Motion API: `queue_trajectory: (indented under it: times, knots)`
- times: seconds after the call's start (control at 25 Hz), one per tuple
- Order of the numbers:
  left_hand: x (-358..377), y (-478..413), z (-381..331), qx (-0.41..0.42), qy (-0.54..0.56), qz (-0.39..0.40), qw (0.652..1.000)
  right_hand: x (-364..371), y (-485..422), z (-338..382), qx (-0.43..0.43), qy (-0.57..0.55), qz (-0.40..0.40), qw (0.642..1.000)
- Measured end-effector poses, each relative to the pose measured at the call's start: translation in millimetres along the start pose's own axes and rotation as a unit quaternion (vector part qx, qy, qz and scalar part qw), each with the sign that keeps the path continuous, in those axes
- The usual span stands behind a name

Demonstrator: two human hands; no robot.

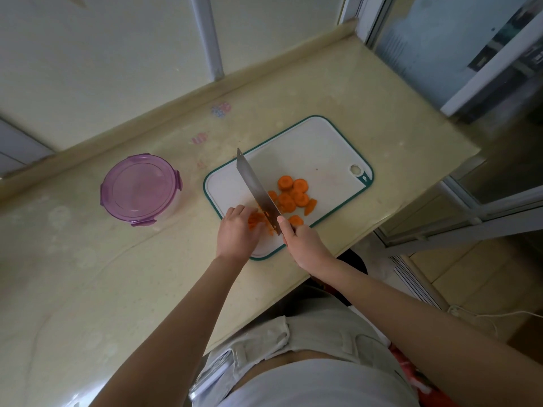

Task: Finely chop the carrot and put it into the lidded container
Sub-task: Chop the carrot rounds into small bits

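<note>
From my remote seat I see the left hand at the near-left corner of the white plastic cutting board with a teal rim. Its fingers are curled over a small heap of cut orange carrot, pinning it to the board. The right hand is wrapped round the handle of the broad steel kitchen knife, one finger laid along the blade's back; the handle itself is hidden. The blade stands on edge just right of the left fingertips, its near end among the carrot bits and its tip pointing away. Round orange carrot slices lie clustered right of the blade. The round clear container with a purple clip-on lid sits closed on the pale yellow stone countertop, left of the board and apart from it.
</note>
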State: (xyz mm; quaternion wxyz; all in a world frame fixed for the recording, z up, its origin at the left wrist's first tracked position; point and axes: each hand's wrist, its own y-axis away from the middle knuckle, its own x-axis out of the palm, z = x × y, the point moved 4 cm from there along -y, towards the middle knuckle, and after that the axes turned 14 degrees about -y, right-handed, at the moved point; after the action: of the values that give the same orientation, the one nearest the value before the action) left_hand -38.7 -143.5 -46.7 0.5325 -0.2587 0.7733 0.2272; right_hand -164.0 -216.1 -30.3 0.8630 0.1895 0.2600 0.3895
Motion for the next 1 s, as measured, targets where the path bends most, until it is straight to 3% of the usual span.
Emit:
queue_trajectory:
  times: [0.52,1.0]
  knots:
    - [9.6,-6.1,-2.0,-0.050,0.003,-0.001,0.999,6.5,0.8,4.7,-0.007,0.050,-0.008,0.999]
    - [8.6,1.9,-5.0,-0.035,0.005,-0.037,0.999,0.2,-7.4,1.6,-0.005,0.034,0.006,0.999]
